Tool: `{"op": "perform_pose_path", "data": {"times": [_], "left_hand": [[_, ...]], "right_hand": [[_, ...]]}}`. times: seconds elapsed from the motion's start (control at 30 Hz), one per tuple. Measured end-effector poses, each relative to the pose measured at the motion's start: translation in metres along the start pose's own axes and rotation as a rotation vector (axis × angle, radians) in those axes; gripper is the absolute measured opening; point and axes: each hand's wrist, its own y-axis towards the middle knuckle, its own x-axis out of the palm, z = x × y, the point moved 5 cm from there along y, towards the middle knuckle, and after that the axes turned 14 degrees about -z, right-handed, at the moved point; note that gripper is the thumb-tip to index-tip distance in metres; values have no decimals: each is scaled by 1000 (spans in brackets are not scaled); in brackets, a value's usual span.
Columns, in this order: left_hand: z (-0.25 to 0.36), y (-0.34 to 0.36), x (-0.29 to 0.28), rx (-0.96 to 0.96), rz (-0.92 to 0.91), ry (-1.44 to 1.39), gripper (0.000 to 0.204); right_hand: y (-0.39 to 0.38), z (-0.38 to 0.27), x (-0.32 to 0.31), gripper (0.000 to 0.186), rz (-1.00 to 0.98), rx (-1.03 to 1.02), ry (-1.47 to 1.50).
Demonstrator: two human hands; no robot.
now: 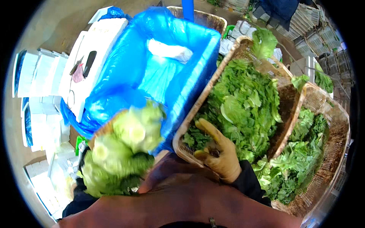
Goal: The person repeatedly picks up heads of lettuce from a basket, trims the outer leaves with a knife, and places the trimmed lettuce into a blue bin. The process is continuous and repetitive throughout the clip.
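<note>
Pale green lettuce heads, cut ends showing and smeared by motion, are held against my left side. My left arm, in a dark sleeve, comes up behind them; a blurred tan strip at their upper edge looks like my left hand, its fingers mostly hidden. My right hand, in a tan-yellow glove, reaches over the near end of a dirty plastic crate. Its thumb and forefinger are spread, with no lettuce gripped between them. Loose green lettuce leaves fill this crate beyond the hand.
Ahead stands a box lined with blue plastic, with a white bundle inside. A white foam lid at its left carries a dark-handled tool. Another leaf-filled crate stands right. White foam boxes are stacked far left.
</note>
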Motion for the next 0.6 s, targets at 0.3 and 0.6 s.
{"op": "perform_pose_path", "data": {"times": [0.3, 0.6], "left_hand": [[-86, 309, -121, -274, 318, 822, 80], [-99, 162, -56, -55, 39, 1293, 93]], "right_hand": [[3, 110, 9, 63, 377, 217, 399], [23, 96, 11, 55, 485, 322, 473]]}}
